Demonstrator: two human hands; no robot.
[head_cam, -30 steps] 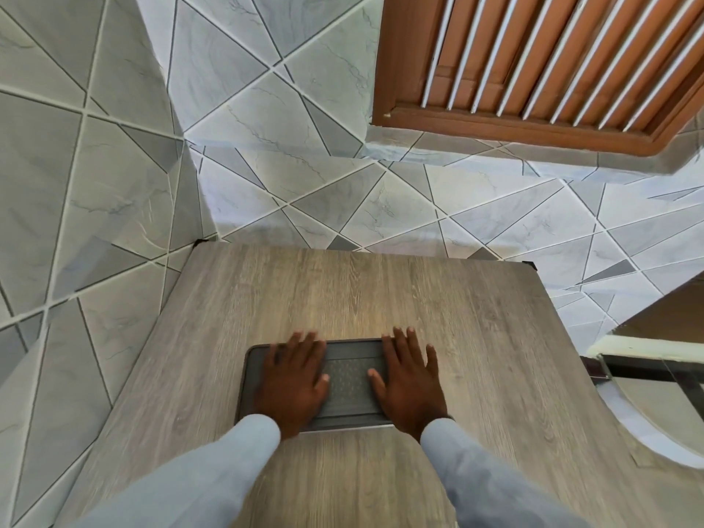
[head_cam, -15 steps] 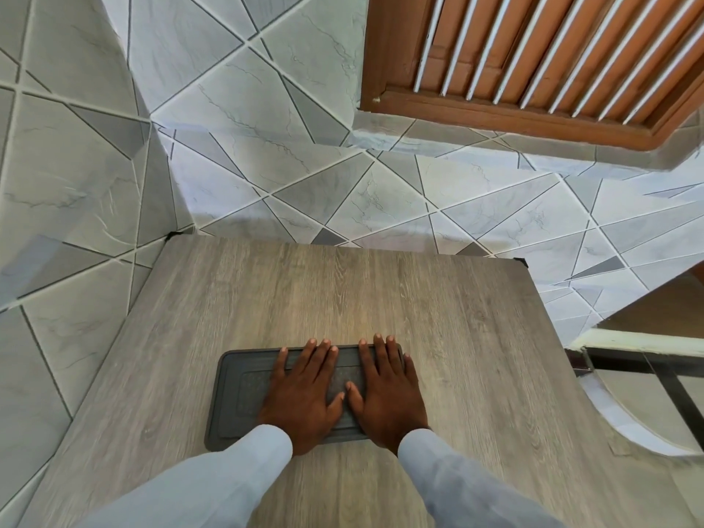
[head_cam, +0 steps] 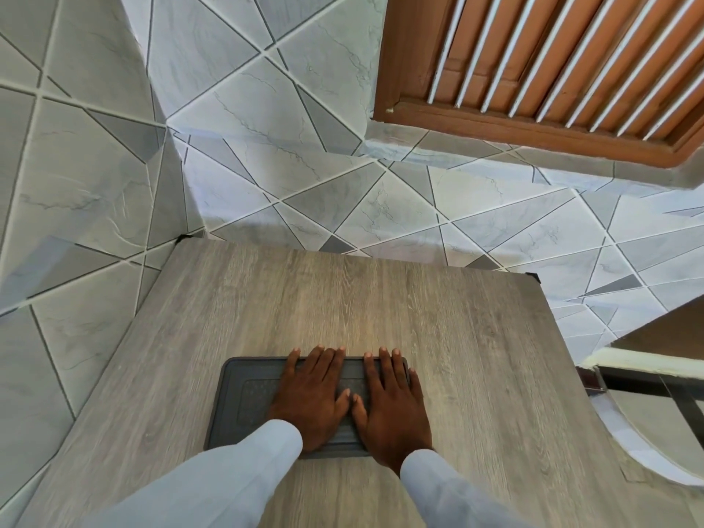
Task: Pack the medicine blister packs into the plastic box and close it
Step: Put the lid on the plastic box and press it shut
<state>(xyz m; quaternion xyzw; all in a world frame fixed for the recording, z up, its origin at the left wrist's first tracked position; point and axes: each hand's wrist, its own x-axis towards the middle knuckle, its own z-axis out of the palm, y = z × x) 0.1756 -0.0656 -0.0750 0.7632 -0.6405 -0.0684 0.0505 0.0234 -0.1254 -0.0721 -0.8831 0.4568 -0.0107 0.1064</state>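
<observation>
Table (head_cam: 381, 299): grey wood-grain top, grain running away from the viewer, black caps at its two far corners. Its far edge sits against a tiled wall (head_cam: 266, 108). Tiles are pale grey, marble-veined, cut into triangles by white and dark grout lines; a wall corner rises beyond the table's far left corner. Up and right of the table: window (head_cam: 552, 70), reddish-brown wooden frame, white bars, above a tiled sill. Right of the table: glass surface (head_cam: 655, 421) on a dark frame. Light is soft and even.
</observation>
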